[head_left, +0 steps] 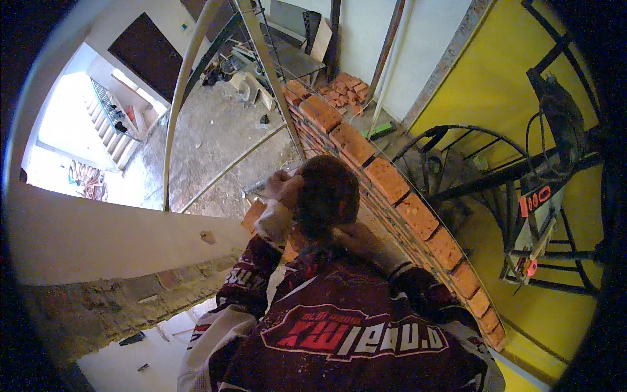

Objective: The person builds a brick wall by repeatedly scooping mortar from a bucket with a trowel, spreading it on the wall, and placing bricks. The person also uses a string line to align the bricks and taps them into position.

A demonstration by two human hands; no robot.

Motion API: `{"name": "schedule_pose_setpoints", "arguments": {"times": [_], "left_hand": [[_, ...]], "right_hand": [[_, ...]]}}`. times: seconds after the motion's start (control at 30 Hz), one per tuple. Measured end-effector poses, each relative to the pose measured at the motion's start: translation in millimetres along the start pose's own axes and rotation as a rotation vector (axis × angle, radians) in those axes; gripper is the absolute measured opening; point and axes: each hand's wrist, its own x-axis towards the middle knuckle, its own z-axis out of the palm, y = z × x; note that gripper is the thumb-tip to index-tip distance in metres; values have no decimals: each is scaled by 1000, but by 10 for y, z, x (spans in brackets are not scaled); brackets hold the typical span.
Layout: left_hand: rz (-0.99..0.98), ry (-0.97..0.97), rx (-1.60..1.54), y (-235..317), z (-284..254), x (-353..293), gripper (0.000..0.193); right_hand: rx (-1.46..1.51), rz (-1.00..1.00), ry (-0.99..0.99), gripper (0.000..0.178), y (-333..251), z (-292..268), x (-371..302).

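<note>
A dark rounded object (328, 196), its kind unclear, is in front of my chest between my two hands. My left hand (284, 189) has curled fingers at the object's left side, with a whitish covering over the wrist. On its lower right, my right hand (356, 238) is bent against it, fingers partly hidden in shadow. Just left of my left wrist, an orange brick (253, 215) shows in part. Close to my right forearm runs a brick wall (418, 215), its top course of orange bricks curving through the view.
Loose bricks (346, 91) are heaped beyond the wall's far end. Pale poles (189, 72) rise at the left, over a dusty floor (222, 140). A black metal frame (509, 170) stands by the yellow wall (486, 78) at right. A staircase (108, 121) is at far left.
</note>
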Motion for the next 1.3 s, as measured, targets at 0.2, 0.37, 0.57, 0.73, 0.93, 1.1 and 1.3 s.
{"name": "schedule_pose_setpoints", "arguments": {"times": [0.2,0.37,0.57,0.73,0.93,1.1,1.3], "left_hand": [[15,55,-57,-64,-155,-22,24],[423,160,409,-145,63,-117,25],[130,149,216,58,348,-171,26],[21,-7,370,103,268,-76,23],[-22,13,-190,-303,66,-78,28],[64,95,310,-434,117,-173,32],[72,140,201,-200,450,-432,29]], "right_hand": [[-840,-119,272,41,-302,-244,-276],[-849,64,289,44,-214,-766,-362],[-69,44,81,36,-15,-515,-106],[358,106,-46,39,-50,-49,-90],[-595,38,90,38,-235,-288,-294],[-671,190,218,36,-314,-739,-466],[-337,305,-54,47,187,-680,-177]]}}
